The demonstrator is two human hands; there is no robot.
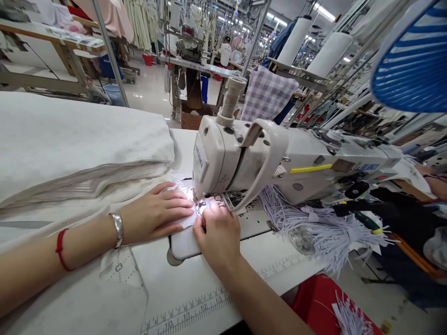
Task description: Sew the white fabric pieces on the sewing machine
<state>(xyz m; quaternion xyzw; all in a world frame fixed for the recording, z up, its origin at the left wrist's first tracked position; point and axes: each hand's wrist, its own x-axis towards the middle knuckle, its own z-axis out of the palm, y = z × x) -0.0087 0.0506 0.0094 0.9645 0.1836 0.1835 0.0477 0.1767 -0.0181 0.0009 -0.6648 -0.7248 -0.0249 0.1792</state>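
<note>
My left hand (159,211) lies flat with fingers stretched over a small piece of white fabric (188,221), just left of the needle area. Close to the presser foot (201,205), my right hand (218,232) has its fingers curled and pressed together; what they pinch is hidden behind the hand. The white sewing machine (223,153) stands over both hands, its lamp lighting the fabric brightly. Beneath my left forearm spreads more white cloth (80,298) with a small dotted flower pattern.
A thick stack of white fabric (80,135) lies at the left. Right of the machine head is a bundle of thin white strips (324,232). A red container (324,302) stands below the table edge. Thread cones (295,42) rise behind, and a co-worker's arm (435,184) shows at far right.
</note>
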